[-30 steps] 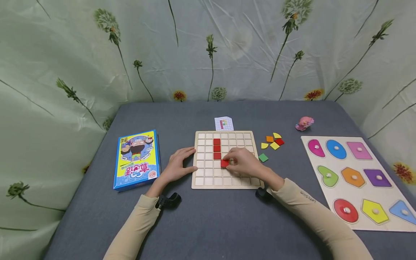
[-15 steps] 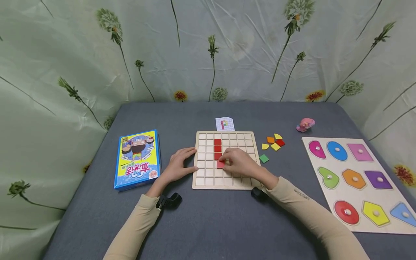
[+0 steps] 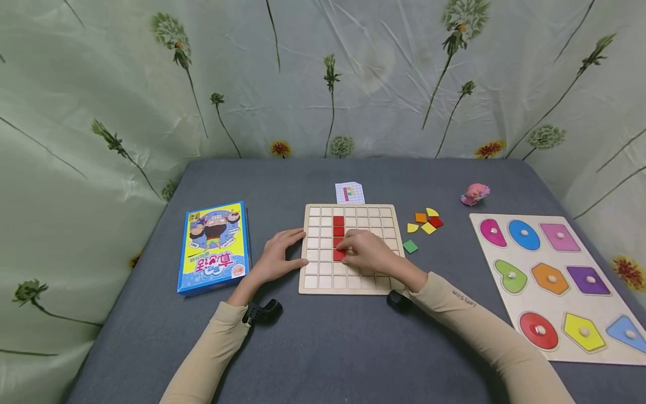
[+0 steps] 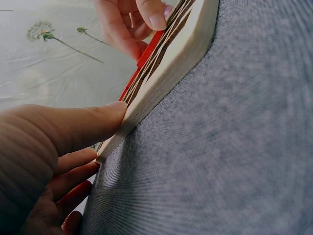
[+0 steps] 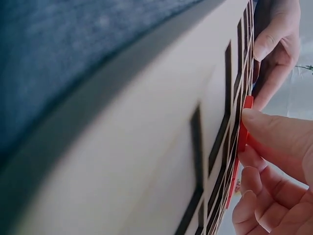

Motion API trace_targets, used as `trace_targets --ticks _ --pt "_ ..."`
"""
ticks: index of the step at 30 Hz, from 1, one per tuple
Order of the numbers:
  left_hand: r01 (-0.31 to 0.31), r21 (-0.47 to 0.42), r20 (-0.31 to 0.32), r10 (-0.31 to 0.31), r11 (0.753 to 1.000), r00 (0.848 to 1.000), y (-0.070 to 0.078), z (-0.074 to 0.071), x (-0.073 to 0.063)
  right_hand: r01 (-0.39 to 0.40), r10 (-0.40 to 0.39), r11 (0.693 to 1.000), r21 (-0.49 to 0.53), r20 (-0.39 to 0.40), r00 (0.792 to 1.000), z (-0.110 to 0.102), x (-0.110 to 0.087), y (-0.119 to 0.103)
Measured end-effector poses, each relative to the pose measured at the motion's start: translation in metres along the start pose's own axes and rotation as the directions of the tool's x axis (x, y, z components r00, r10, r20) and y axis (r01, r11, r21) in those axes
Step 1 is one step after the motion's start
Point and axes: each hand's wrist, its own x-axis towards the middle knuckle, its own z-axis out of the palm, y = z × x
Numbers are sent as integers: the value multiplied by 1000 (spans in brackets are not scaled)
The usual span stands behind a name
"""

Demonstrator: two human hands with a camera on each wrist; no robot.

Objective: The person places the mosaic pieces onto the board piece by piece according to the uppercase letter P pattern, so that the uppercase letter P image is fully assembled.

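Note:
A wooden grid board (image 3: 318, 283) lies flat on the grey table, with a column of red square tiles (image 3: 338, 221) set in its cells. At the lower end of that column my right hand (image 3: 372, 251) pinches a red square tile (image 5: 244, 125) between thumb and fingers. In the right wrist view, this tile stands slightly proud of the board. My left hand (image 3: 275, 257) rests against the board's left edge. Its thumb (image 4: 93, 125) touches the edge, and the other fingers lie loosely beside it. The right fingers partly hide the middle cells.
A small printed grid card (image 3: 349, 193) lies behind the board. Loose yellow, orange, red and green tiles (image 3: 410, 247) lie to its right. A blue-and-yellow box (image 3: 214, 247) lies left, a knobbed shape puzzle (image 3: 525, 252) right, and a pink figurine (image 3: 474, 194) at the back.
My right hand has moved left with the red square tile, bringing it from the neighbouring cells to the lower end of the red column. The left hand has stayed at the board's edge.

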Motion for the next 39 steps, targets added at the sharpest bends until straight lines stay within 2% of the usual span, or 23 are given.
trace_targets --ticks 22,29,39 --pt "2 7 -2 -2 1000 1000 -1 1 1 -3 3 1000 -6 -16 1000 0 -2 3" --pt "4 10 0 -4 1000 1000 0 1 0 11 -10 999 45 -33 999 -9 -8 6" --pt "7 3 -4 -7 1000 1000 0 1 0 -34 40 996 78 -85 996 -19 -20 21"
